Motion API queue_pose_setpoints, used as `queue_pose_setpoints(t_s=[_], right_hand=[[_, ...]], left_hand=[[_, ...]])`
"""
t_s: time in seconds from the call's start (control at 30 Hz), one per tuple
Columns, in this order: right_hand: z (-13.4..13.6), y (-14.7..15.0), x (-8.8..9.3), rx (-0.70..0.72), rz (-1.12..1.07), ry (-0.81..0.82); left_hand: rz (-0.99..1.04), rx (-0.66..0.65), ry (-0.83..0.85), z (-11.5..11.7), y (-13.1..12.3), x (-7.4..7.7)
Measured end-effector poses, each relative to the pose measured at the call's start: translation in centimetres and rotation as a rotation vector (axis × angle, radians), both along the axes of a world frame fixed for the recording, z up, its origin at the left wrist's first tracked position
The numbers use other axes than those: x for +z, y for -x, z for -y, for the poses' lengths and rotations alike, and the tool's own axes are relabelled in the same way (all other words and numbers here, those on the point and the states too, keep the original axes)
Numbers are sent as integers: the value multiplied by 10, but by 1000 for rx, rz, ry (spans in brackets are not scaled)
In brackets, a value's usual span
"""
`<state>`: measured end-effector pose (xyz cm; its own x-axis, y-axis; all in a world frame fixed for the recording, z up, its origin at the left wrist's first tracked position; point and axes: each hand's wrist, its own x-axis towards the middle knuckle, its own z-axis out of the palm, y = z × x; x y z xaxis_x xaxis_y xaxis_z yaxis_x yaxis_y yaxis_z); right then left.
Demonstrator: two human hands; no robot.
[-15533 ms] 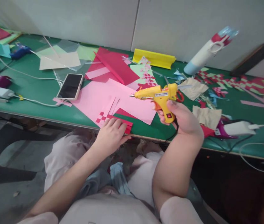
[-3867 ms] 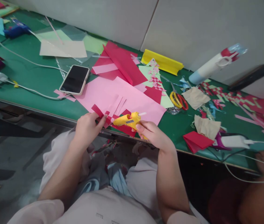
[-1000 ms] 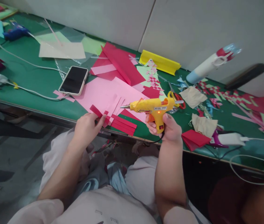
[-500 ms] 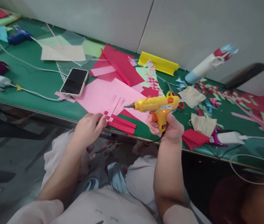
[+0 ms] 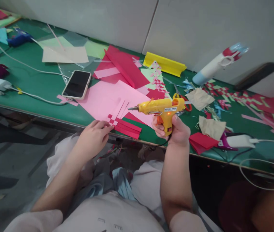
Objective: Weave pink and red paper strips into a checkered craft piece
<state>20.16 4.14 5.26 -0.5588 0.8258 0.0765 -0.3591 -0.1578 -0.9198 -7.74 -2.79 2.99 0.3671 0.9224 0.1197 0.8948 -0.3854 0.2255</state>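
The left hand's fingers are bent and held close together, their tips resting at the left end of a red-and-pink woven piece; whether thumb and fingers pinch it cannot be told. The right hand is wrapped around the handle of a yellow glue gun, fingers curled by the orange trigger and thumb along the back of the grip. The gun is raised, its metal nozzle pointing left and a small orange light glowing on its side.

The woven piece lies at the near edge of the green table, with loose red strips running off to the right and narrow pink strips reaching away from the person. Beneath and beyond is a large pink sheet, with a phone beside its left corner.

Farther back are a red sheet and a yellow folded piece near the wall. Well to the right, a bottle leans at a tilt.
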Motion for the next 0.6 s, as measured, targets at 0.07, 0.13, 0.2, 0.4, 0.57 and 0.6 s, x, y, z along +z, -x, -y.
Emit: queue_pose_setpoints(t_s=[0.07, 0.13, 0.2, 0.4, 0.57, 0.6], right_hand=[[0, -2, 0, -13, 16, 4], [0, -4, 0, -29, 27, 6], [1, -7, -1, -46, 39, 9], [1, -12, -2, -65, 58, 10], [1, -14, -1, -67, 77, 21], [1, -15, -1, -70, 73, 20]], left_hand=[[-44, -3, -9, 2, -2, 0], [-72, 0, -15, 3, -3, -1], [-93, 1, -19, 4, -4, -1], [-142, 14, -35, 7, -9, 0], [-181, 26, -48, 9, -12, 0], [-185, 24, -52, 9, -12, -1]])
